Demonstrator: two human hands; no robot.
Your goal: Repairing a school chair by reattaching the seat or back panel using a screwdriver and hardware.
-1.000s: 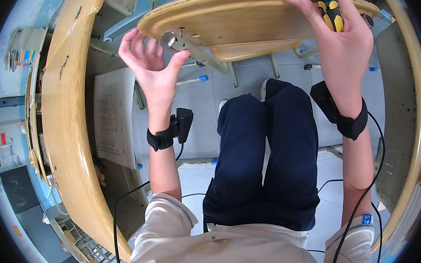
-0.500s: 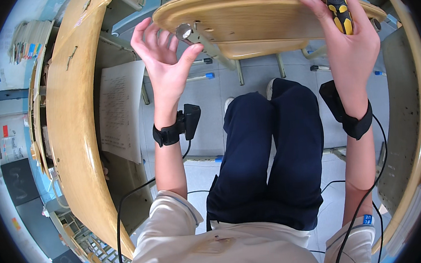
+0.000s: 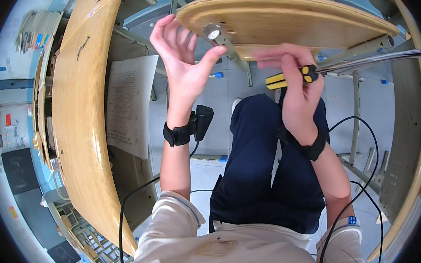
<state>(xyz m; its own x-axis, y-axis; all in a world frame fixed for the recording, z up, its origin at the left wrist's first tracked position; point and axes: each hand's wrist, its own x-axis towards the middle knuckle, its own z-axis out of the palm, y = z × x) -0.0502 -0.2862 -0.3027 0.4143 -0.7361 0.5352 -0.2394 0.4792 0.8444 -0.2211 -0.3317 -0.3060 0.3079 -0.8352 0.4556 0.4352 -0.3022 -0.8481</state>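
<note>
A curved wooden chair panel (image 3: 286,21) on a pale metal tube frame stands in front of my knees. One open tube end (image 3: 212,32) shows below its left part, another near its right end. My left hand (image 3: 184,65) is at the panel's left edge, fingers spread and thumb apart beside that tube end; whether the fingertips touch the wood I cannot tell. Below the panel, my right hand (image 3: 299,88) grips a screwdriver (image 3: 278,81) by its yellow and black handle. Its shiny shaft points right, and its tip is out of clear sight. The right fingers are slightly blurred.
On the left stands a wooden desk (image 3: 81,131), with a printed sheet (image 3: 130,103) hanging at its open side. Another desk (image 3: 406,132) bounds the right. A black cable (image 3: 372,139) loops past my right arm. Chair legs stand on the grey tiled floor.
My right hand has left the panel's right end and come down and left, with the screwdriver swung from upright to pointing right. My left hand keeps its pose beside the tube end.
</note>
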